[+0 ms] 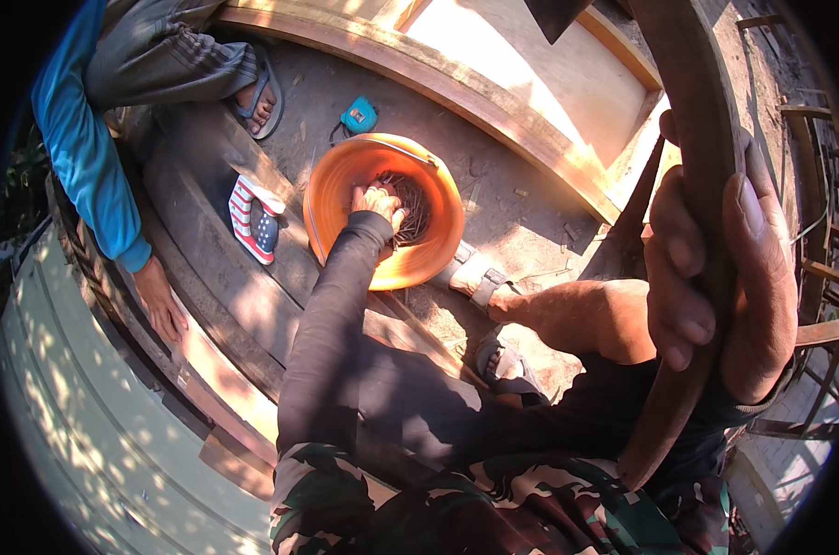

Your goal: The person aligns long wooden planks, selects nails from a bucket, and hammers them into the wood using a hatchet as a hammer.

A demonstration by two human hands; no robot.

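My left hand [375, 200] reaches down into an orange bucket [334, 181], its fingers curled among a pile of thin nails [415, 211]. The fingertips are partly hidden in the pile. Close to the camera on the right, my right hand [757, 277] is wrapped round the long wooden handle of a hammer [702, 74]. Only a dark corner of what seems to be its metal head shows at the top edge. The bucket stands on the ground beside wooden boards, in front of my sandalled feet.
A teal tape measure [359, 115] lies beyond the bucket. A red, white and blue patterned object [255, 218] rests on the boards [207, 250] at left. Another person's hand [162, 301] touches a plank there. A large wooden frame [493, 102] lies at the far side.
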